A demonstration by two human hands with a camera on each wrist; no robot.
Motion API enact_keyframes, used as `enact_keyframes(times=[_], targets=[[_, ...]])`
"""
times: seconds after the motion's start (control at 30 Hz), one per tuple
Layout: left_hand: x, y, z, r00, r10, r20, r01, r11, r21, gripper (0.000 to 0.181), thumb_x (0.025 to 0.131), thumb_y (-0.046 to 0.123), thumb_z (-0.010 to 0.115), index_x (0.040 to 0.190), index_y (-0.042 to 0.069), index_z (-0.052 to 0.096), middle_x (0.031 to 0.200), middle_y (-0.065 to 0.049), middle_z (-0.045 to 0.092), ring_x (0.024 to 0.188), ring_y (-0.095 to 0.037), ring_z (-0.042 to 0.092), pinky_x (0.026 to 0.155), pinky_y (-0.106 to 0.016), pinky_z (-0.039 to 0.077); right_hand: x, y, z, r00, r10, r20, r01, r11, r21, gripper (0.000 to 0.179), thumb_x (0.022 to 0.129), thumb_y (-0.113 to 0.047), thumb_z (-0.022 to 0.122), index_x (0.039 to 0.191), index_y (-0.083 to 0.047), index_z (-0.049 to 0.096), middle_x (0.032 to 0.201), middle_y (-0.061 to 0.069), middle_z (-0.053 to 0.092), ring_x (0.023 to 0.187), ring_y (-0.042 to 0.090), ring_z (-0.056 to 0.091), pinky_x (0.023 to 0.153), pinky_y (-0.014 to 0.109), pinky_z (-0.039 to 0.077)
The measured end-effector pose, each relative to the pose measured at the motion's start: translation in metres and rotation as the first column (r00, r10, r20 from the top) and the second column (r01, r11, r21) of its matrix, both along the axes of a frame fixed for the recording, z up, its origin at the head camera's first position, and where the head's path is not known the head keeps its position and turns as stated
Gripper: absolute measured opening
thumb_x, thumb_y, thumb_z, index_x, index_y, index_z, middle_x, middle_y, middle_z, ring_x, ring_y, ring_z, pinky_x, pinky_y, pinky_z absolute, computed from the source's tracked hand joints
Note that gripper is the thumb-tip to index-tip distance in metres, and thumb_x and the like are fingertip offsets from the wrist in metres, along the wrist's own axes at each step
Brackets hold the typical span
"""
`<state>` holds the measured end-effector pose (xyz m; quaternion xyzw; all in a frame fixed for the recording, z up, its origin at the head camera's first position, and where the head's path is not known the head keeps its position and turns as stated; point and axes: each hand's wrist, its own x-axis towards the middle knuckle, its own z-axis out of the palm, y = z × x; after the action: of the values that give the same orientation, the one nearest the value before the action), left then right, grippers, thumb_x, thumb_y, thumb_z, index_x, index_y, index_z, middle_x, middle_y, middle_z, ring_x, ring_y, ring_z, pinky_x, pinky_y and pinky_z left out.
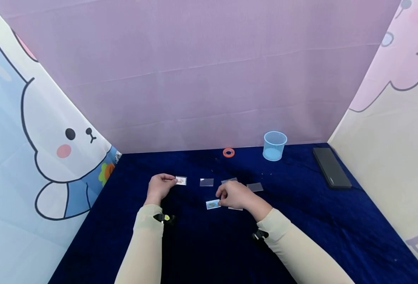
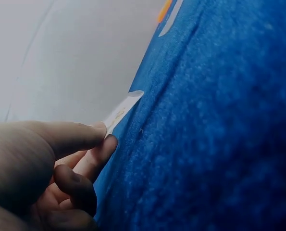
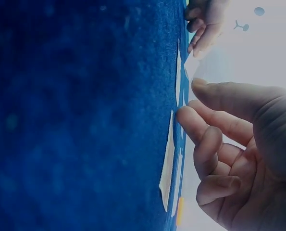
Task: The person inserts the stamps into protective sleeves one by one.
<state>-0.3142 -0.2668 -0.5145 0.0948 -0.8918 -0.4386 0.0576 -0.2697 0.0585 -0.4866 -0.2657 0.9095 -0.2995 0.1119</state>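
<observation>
My left hand (image 1: pixel 160 188) pinches a small card in a clear sleeve (image 1: pixel 181 180) between thumb and index finger, its edge tilted up off the cloth in the left wrist view. My right hand (image 1: pixel 238 196) hovers low over the table, thumb and index finger apart with nothing between them. By its fingertips lies a small stamp-like card (image 1: pixel 213 204) with a blue-green picture; whether they touch is unclear. Another small card (image 1: pixel 235 209) lies partly hidden under the right hand. Clear sleeves (image 1: pixel 206 182) lie in a row beyond, one partly behind that hand.
An orange-red ring (image 1: pixel 228 152) lies near the back edge. To its right stands a light-blue translucent cup (image 1: pixel 274 146). A black flat box-like device (image 1: pixel 331 167) lies at the right edge of the blue cloth (image 1: pixel 202 244). Fabric walls enclose the back and sides.
</observation>
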Motion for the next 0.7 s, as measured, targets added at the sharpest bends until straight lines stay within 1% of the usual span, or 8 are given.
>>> enact_keyframes(times=[0.2,0.43,0.57,0.7], targets=[[0.0012,-0.0018,-0.0001,1.000,-0.004,0.000,0.004,0.998,-0.061,0.017,0.090,0.025,0.083,0.098,0.011,0.081,0.091,-0.003,0.078,0.082,-0.021,0.068,0.074,-0.036,0.050,-0.0031,-0.0029,-0.0004,1.000,-0.002,0.007,0.002,1.000,0.029,0.021,0.090,-0.021,0.085,0.109,-0.016,0.078,0.078,-0.013,0.066,0.068,0.008,0.062,0.071,0.033,0.053],[0.0033,0.0014,0.0020,1.000,0.000,0.016,0.002,0.994,-0.106,0.017,0.088,0.025,0.084,0.100,0.012,0.079,0.092,-0.003,0.078,0.081,-0.021,0.068,0.074,-0.036,0.049,-0.0034,-0.0065,-0.0002,1.000,0.000,0.020,-0.002,0.998,0.066,0.033,0.089,-0.021,0.086,0.120,-0.014,0.077,0.074,-0.010,0.066,0.063,0.008,0.059,0.066,0.031,0.051],[0.0044,0.0030,0.0037,1.000,0.000,0.027,0.004,0.993,-0.121,0.019,0.088,0.024,0.085,0.102,0.012,0.079,0.092,-0.004,0.079,0.082,-0.021,0.069,0.076,-0.039,0.050,-0.0017,-0.0077,0.0012,1.000,-0.016,0.027,0.013,0.995,0.100,0.036,0.089,-0.022,0.087,0.123,-0.017,0.076,0.077,-0.008,0.065,0.066,0.010,0.059,0.066,0.032,0.050],[0.0039,0.0038,0.0047,0.999,-0.005,0.045,0.010,0.993,-0.121,0.022,0.089,0.023,0.085,0.106,0.011,0.077,0.093,-0.004,0.078,0.083,-0.021,0.070,0.079,-0.041,0.050,-0.0009,-0.0084,0.0026,0.999,-0.030,0.020,0.028,0.993,0.115,0.034,0.089,-0.022,0.087,0.121,-0.020,0.077,0.078,-0.007,0.064,0.067,0.012,0.059,0.066,0.033,0.050]])
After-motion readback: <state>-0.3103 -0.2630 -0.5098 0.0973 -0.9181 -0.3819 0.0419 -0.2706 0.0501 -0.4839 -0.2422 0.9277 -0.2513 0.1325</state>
